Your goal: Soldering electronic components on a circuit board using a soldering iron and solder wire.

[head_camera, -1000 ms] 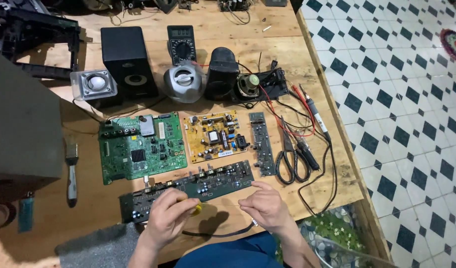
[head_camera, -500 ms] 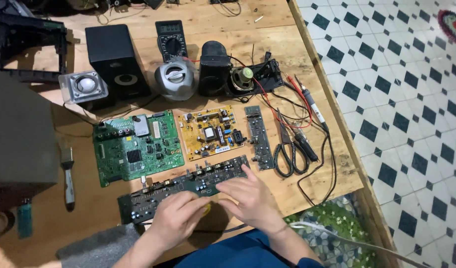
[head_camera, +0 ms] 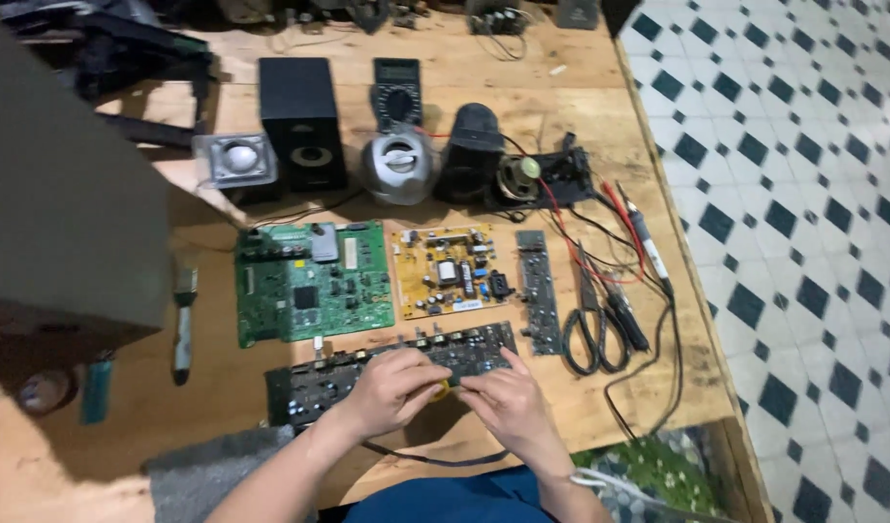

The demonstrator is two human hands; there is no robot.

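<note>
Brush point(head_camera: 183, 324): laid flat on tabletop point(head_camera: 600, 416) at far left, handle toward the body, beside green board; kept off the parts.
Green circuit board point(head_camera: 312, 283): laid face up, next to yellow power board point(head_camera: 448, 271); boards set out in a row, prob. so each stays visible.
Long dark board point(head_camera: 314, 385): lying flat nearest the body, just behind both hands; right part seen past the fingers, mid part covered.
Left hand point(head_camera: 391, 390): fingers curled in, pressed around a small yellow item point(head_camera: 442, 390); resting over the dark board.
Small yellow item: pinched betw. both hands at centre, just above board edge; too small to identify.
Right hand point(head_camera: 503, 402): fingers drawn together, tips meeting the yellow item; not spread.
Black cable point(head_camera: 430, 457): looped on tabletop under wrists.
Scissors point(head_camera: 592, 324): closed, flat, right of narrow strip board point(head_camera: 539, 291), near red/black probe leads point(head_camera: 600, 242).
</note>
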